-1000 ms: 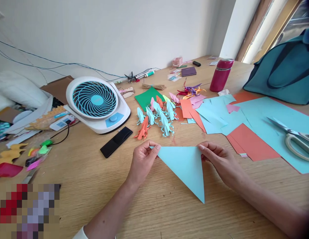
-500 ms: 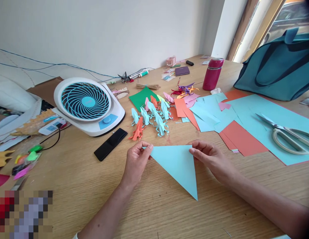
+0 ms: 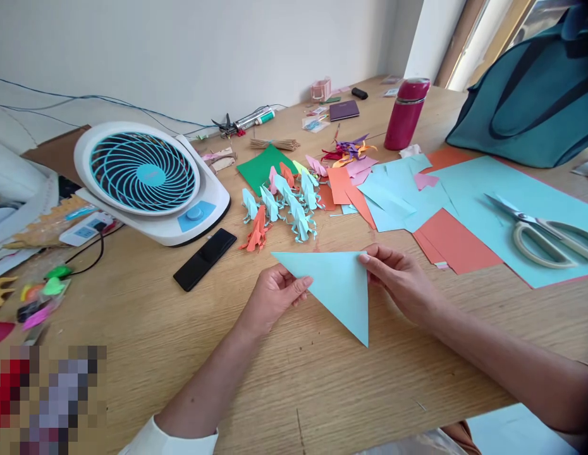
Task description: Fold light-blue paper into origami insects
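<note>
Two hands, one light-blue paper triangle (image 3: 339,284) between them, above the desk (image 3: 322,392). Left hand (image 3: 271,298) pinches the slanting edge, thumb on the near face, fingers behind. Right hand (image 3: 399,281) pinches the upper right corner, thumb in front, fingers curled behind. Triangle's long point hangs down toward the wearer; top edge runs roughly level. Can't tell if the lower tip touches the desk.

Just beyond the hands: a cluster of folded light-blue figures (image 3: 300,221), plus an orange figure (image 3: 257,231) at its near left. Green sheet (image 3: 264,167) behind the cluster, bundle of thin sticks (image 3: 275,145) past that.

Left of the left hand: black flat device (image 3: 205,259), then the white fan (image 3: 150,175) farther out.

Right of the right hand: orange sheets (image 3: 467,246), overlapping a large light-blue sheet (image 3: 483,183) with scissors (image 3: 531,221) lying on it. Magenta bottle (image 3: 406,117) upright well beyond the right hand; teal bag (image 3: 516,104) farther right.
</note>
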Demonstrator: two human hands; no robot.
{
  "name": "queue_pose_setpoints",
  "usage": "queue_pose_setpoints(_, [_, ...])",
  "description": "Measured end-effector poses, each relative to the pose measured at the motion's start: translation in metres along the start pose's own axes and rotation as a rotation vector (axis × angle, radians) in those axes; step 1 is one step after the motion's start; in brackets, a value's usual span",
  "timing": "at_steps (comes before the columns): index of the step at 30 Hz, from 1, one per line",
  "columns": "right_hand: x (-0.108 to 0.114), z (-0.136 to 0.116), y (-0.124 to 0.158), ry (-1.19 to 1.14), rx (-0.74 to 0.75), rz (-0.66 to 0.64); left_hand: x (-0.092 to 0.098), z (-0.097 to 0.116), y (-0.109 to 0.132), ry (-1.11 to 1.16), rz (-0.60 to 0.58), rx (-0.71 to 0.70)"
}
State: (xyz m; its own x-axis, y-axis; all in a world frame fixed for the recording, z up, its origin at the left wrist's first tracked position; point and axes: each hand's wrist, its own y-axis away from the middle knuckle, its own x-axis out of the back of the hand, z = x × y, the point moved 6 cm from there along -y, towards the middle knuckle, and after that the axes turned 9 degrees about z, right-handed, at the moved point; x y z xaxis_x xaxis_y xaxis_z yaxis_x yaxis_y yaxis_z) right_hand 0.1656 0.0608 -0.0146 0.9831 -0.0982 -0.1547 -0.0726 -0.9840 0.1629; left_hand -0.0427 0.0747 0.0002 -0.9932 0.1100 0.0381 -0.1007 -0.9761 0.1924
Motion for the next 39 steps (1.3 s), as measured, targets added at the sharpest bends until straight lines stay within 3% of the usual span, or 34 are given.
queue_pose_setpoints(12, [-0.004, -0.017, 0.009, 0.114, 0.213, -0.103, 0.008, 0.007, -0.003, 0.205, 0.086, -0.046])
queue_pose_setpoints(16, [-0.008, -0.02, 0.012, 0.126, 0.305, -0.198, 0.007, 0.008, -0.003, 0.234, 0.075, -0.04])
queue_pose_setpoints(22, [-0.015, -0.023, 0.015, 0.145, 0.376, -0.292, 0.007, 0.007, -0.003, 0.286, 0.023, -0.043])
queue_pose_setpoints(29, [-0.016, -0.018, 0.015, 0.199, 0.376, -0.323, 0.002, 0.006, 0.0, 0.349, -0.164, -0.047])
queue_pose_setpoints(39, [-0.02, -0.019, 0.018, 0.206, 0.391, -0.382, 0.001, 0.001, -0.001, 0.358, -0.207, -0.03])
